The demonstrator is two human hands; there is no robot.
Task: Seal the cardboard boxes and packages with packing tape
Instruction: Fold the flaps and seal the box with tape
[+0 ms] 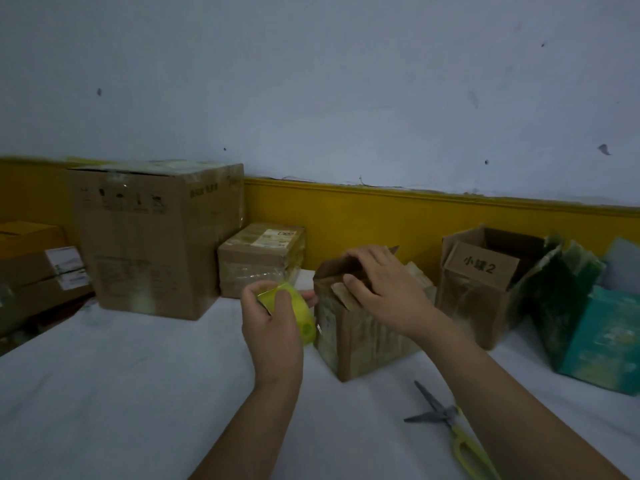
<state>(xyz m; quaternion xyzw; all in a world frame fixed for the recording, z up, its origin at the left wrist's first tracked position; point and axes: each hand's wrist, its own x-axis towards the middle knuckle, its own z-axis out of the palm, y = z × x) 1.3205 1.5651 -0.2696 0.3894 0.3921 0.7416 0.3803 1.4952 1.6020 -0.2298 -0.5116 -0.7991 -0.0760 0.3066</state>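
At the far left edge a low cardboard box (33, 268) with a white label sits half out of view. Next to it stands the tall carton (156, 237), its flaps down and its top glossy with clear tape; printed handling marks run along its upper front. Just beside its right face is a small taped parcel (261, 259), wrapped in shiny film, with a paper label on top. All of them rest on the white bench (104, 393), which looks like smooth cloth or paper.

My left hand (273, 323) is curled around the yellow-green roll of packing tape (294, 313), thumb and fingers closed on it, holding it just left of the brown box I am working on. That small upright box (356, 334) stands at the middle of the bench, worn and streaked with old tape. Its top flaps are partly folded in, and my right hand (384, 289) lies spread over them, fingers bent, pressing down rather than gripping; it hides whatever is inside.

In front, scissors (450, 427) with yellow handles lie open on the bench. Behind and to the right is an open carton (485, 282) with flaps raised and black characters on one flap; its inside is dark. Furthest right lean dark green packages (561, 299) and a teal box (602, 341), touching each other.
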